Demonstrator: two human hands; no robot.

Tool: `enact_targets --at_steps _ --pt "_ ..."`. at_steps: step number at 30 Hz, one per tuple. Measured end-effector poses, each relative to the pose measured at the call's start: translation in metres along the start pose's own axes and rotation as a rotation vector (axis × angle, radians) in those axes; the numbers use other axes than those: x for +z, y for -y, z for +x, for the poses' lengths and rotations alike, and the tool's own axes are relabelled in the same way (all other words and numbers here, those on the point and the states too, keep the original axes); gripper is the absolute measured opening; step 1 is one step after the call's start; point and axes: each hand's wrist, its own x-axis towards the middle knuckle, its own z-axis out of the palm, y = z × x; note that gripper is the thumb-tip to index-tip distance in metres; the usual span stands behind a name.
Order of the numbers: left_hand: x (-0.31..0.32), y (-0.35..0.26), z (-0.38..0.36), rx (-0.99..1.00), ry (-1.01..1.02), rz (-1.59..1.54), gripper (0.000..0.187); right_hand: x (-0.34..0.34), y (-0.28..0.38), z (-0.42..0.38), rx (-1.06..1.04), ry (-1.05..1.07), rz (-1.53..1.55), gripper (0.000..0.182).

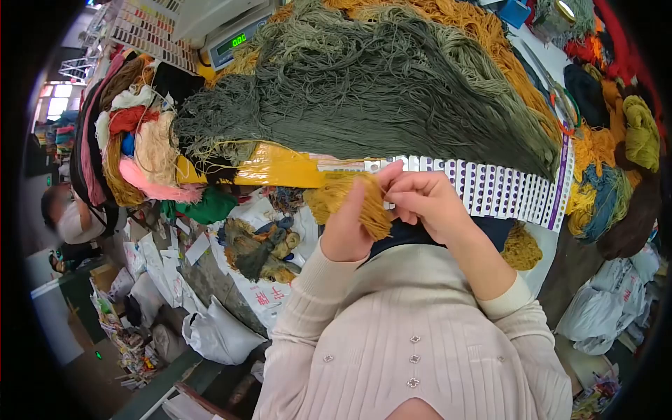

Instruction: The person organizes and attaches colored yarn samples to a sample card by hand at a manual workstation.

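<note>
A bundle of mustard-yellow yarn (374,213) hangs from my left hand (343,231), whose fingers are wrapped round it, with the thumb up in front. Close beside it, on the right, my right hand (430,206) has its thumb and fingertips pinched together at the bundle's edge. Whatever lies in that pinch is too small to make out. Just beyond both hands runs a strip of white cards (490,185) with punched holes, with a yellow taped band (280,166) at its left. Dark grey-green yarn (350,105) is spread in a thick layer behind them.
A digital scale (238,43) reading zero stands at the back left, near a colour sample card (150,31). Scissors (560,98) lie at the right by ochre yarn hanks (595,154). Pink yarn (157,183) hangs at the left edge. Another person (73,220) is far left.
</note>
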Motion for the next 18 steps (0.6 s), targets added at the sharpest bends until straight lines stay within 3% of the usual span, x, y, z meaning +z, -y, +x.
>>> enact_targets --at_steps 3,8,11,12,14,15,16,17,18 --pt "0.008 -0.006 -0.005 0.025 -0.08 -0.146 0.061 -0.006 0.005 0.0 -0.015 0.017 0.075 0.005" --pt "0.007 0.002 -0.005 0.028 -0.084 -0.02 0.051 0.001 0.0 -0.003 0.054 -0.019 0.192 0.006" --pt "0.0 0.005 -0.001 0.039 -0.079 0.064 0.042 -0.01 0.001 -0.002 -0.029 0.053 0.37 0.01" --pt "-0.003 0.003 -0.001 0.047 -0.081 0.091 0.039 -0.023 0.006 -0.002 -0.015 0.179 0.55 0.011" --pt "-0.013 -0.01 -0.003 0.056 -0.338 -0.07 0.036 -0.043 0.027 -0.014 -0.023 0.393 1.101 0.009" --pt "-0.02 -0.019 -0.005 0.06 -0.468 -0.153 0.034 -0.066 0.033 -0.016 -0.129 0.642 1.147 0.009" --pt "-0.034 -0.025 -0.01 0.154 -0.409 -0.191 0.033 -0.085 0.047 -0.027 -0.263 0.646 1.044 0.009" --pt "-0.053 -0.03 -0.015 0.249 -0.351 -0.228 0.031 -0.092 0.062 -0.037 -0.43 0.514 0.85 0.009" --pt "-0.058 -0.032 -0.019 0.34 -0.295 -0.265 0.03 -0.089 0.076 -0.045 -0.472 0.197 0.734 0.01"
